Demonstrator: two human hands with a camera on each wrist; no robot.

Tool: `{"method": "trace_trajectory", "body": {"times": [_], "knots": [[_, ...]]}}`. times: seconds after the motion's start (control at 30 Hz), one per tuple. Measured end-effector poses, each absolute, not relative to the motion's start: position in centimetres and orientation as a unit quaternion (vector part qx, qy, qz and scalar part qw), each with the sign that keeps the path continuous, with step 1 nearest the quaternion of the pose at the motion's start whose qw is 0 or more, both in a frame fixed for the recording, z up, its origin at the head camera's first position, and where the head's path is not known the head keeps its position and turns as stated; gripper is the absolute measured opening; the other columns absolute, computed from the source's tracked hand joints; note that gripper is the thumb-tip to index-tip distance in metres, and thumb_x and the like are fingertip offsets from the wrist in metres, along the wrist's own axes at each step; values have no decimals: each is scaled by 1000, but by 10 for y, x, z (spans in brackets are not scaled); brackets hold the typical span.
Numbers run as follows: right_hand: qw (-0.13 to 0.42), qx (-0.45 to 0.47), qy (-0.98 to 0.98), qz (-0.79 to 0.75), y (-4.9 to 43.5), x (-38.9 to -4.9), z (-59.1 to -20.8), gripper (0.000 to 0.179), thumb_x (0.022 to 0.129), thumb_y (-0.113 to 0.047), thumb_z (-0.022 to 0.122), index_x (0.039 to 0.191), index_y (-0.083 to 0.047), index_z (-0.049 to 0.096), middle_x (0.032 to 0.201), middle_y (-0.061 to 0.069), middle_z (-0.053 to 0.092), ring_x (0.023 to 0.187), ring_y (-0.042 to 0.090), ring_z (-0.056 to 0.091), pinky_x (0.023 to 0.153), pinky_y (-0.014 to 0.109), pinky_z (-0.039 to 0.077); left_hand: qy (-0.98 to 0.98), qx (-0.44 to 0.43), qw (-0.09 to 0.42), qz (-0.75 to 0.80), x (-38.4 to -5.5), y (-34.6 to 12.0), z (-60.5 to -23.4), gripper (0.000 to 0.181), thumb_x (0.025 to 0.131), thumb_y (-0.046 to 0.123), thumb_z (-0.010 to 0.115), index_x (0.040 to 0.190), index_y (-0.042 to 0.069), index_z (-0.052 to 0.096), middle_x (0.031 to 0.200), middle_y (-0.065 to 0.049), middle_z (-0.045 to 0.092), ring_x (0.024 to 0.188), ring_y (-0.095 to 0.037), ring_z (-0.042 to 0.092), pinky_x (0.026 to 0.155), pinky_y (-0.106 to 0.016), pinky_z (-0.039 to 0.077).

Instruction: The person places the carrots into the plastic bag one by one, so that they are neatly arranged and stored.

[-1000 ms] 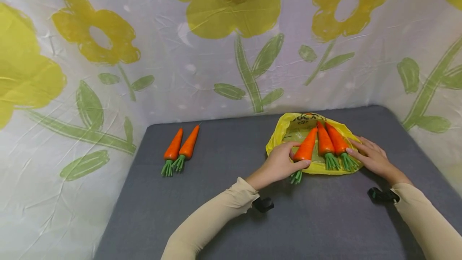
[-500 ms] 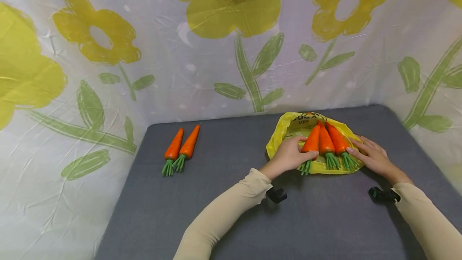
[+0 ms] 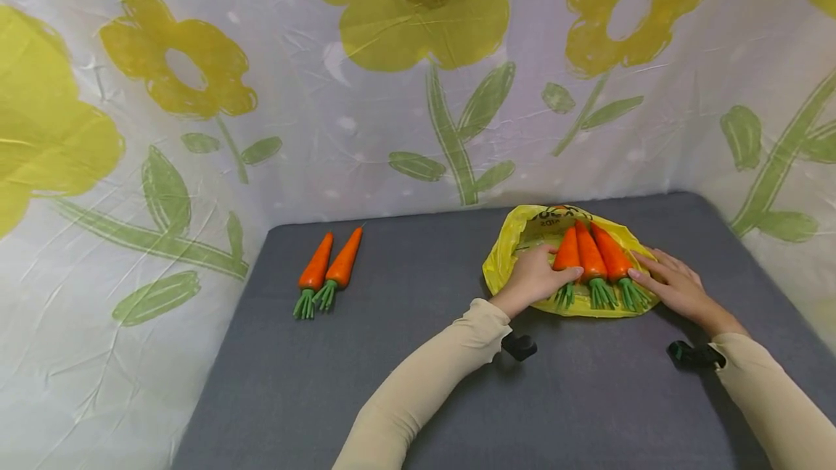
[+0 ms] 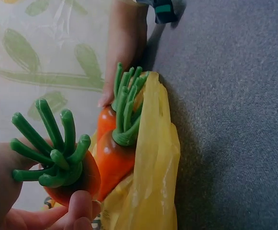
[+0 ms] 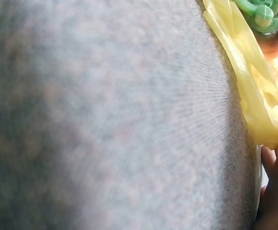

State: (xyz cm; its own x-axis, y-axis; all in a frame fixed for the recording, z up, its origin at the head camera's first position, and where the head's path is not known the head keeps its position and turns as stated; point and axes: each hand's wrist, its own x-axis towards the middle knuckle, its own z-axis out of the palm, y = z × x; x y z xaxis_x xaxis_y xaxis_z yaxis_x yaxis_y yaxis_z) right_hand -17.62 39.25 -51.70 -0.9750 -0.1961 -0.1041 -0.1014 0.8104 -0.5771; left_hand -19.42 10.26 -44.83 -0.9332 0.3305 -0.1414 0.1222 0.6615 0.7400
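My left hand [image 3: 532,275] grips a carrot [image 3: 565,249] with a green stem tuft, at the left side of the open mouth of a yellow plastic bag [image 3: 498,261]. In the left wrist view the thumb and fingers wrap that carrot [image 4: 90,178] just below its stems. Two more carrots, a middle one [image 3: 591,256] and a right one [image 3: 612,252], lie in the bag, tips pointing away and stems near its front rim. My right hand [image 3: 675,290] holds the bag's right edge, thumb on the inner side; its other fingertips are partly hidden.
Two more carrots, one [image 3: 316,267] beside the other [image 3: 343,261], lie close together on the left of the grey table [image 3: 418,274]. Behind the table hangs a white cloth [image 3: 313,158] with printed yellow flowers.
My left hand has moved right and slightly away with its carrot, bringing it over the bag, alongside the middle carrot. The right hand and the two carrots at left have stayed put.
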Motion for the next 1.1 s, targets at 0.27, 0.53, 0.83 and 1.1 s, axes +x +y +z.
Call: {"method": "trace_trajectory", "body": {"times": [0.27,0.53,0.83,1.1], "knots": [[84,-76,947,-300,393,-176,-517,68,105,-45,39,156,-3,23,160,34,12,146,58,4,104,77,2,916,90,116,373,-201,117,-458,56,89,50,69,132,16,60,108,2,72,75,-7,62,66,-20,49],[81,-76,949,-295,394,-176,-517,67,105,-44,38,156,-3,23,160,33,12,146,58,4,104,78,2,922,65,97,368,-205,127,-471,58,88,49,70,133,14,58,119,-1,70,100,-14,67,81,-23,53],[82,-81,949,-295,393,-177,-515,66,106,-43,39,156,-2,24,160,33,12,146,58,5,105,77,3,924,62,93,366,-208,131,-480,61,88,50,70,135,13,55,124,-2,67,106,-17,66,86,-25,53],[86,-77,950,-291,392,-177,-514,67,106,-44,38,156,-2,23,160,33,11,146,58,4,104,77,3,924,56,103,365,-210,131,-484,64,88,51,70,136,14,53,121,-2,67,102,-16,66,84,-24,53]]}}
